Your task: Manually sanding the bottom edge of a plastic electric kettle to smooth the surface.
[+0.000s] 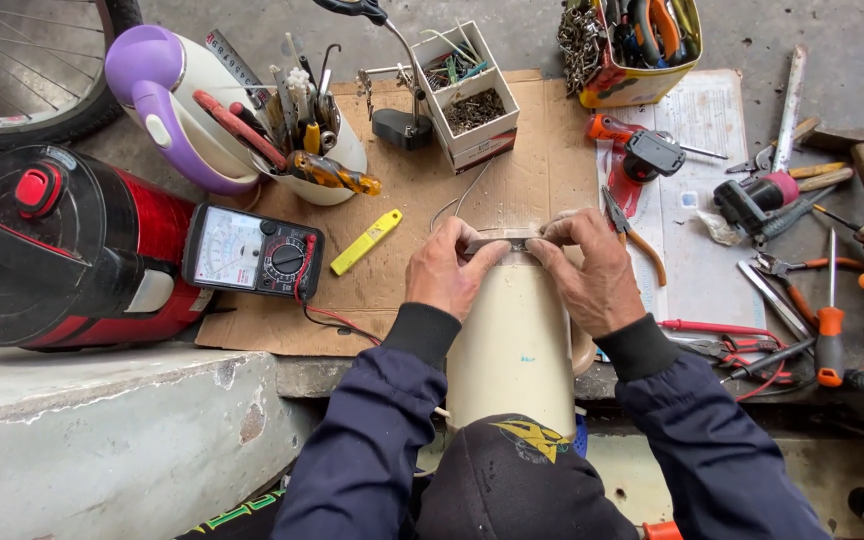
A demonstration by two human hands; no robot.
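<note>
Hands, left (447,270) and right (592,270), pinch a small metal strip (505,241) atop the cream kettle body (512,350).

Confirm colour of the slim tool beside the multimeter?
Yellow tool; head view shows it best, on the cardboard.

cream cylindrical appliance body (512,345) | lying lengthwise toward the person | thin metal strip (504,241) across its far end

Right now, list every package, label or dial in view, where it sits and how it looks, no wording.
Multimeter: left on the cardboard, black, pale dial face.
Small box: top centre, white carton holding screws.
Tin: top right, yellow and red, full of tools.
Paper sheet: right of the cardboard, white, printed.
</note>
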